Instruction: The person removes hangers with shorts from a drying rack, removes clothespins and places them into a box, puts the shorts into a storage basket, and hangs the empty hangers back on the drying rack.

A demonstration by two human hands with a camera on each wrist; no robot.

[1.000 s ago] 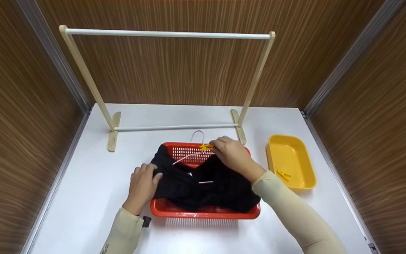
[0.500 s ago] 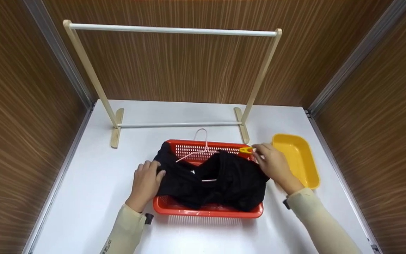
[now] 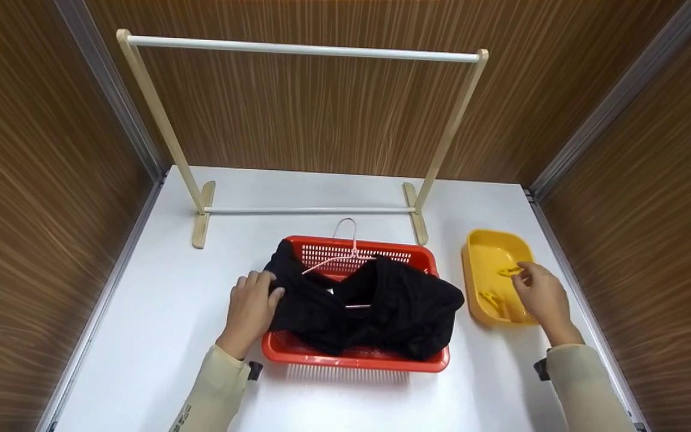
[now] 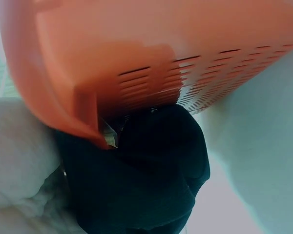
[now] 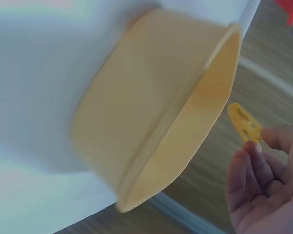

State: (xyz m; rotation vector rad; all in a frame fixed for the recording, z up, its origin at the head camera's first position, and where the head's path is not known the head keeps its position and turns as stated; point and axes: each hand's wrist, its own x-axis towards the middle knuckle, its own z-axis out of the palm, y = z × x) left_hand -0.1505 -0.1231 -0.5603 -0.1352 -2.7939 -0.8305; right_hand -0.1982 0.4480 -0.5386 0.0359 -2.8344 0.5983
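Note:
A black garment [image 3: 411,306] lies bunched over a red basket [image 3: 357,362], with a pink hanger [image 3: 354,252] partly inside it and its hook past the far rim. My left hand [image 3: 251,306] grips the garment's left edge; in the left wrist view black cloth [image 4: 146,185] bulges below the basket's rim beside that hand. Over the yellow tub [image 3: 470,282] my right hand [image 3: 542,300] pinches a yellow clothespin [image 5: 245,123] between thumb and fingertips. Another yellow clothespin [image 3: 492,299] lies in the tub.
Behind the basket stands a drying rack with a white top bar [image 3: 303,49] and wooden feet [image 3: 415,222]. Wood-grain panels [image 3: 639,240] enclose the white table [image 3: 171,270] at the back and sides.
My right hand has carried the clothespin from the hanger's neck rightward to above the yellow tub. My left hand has stayed at the garment's left edge.

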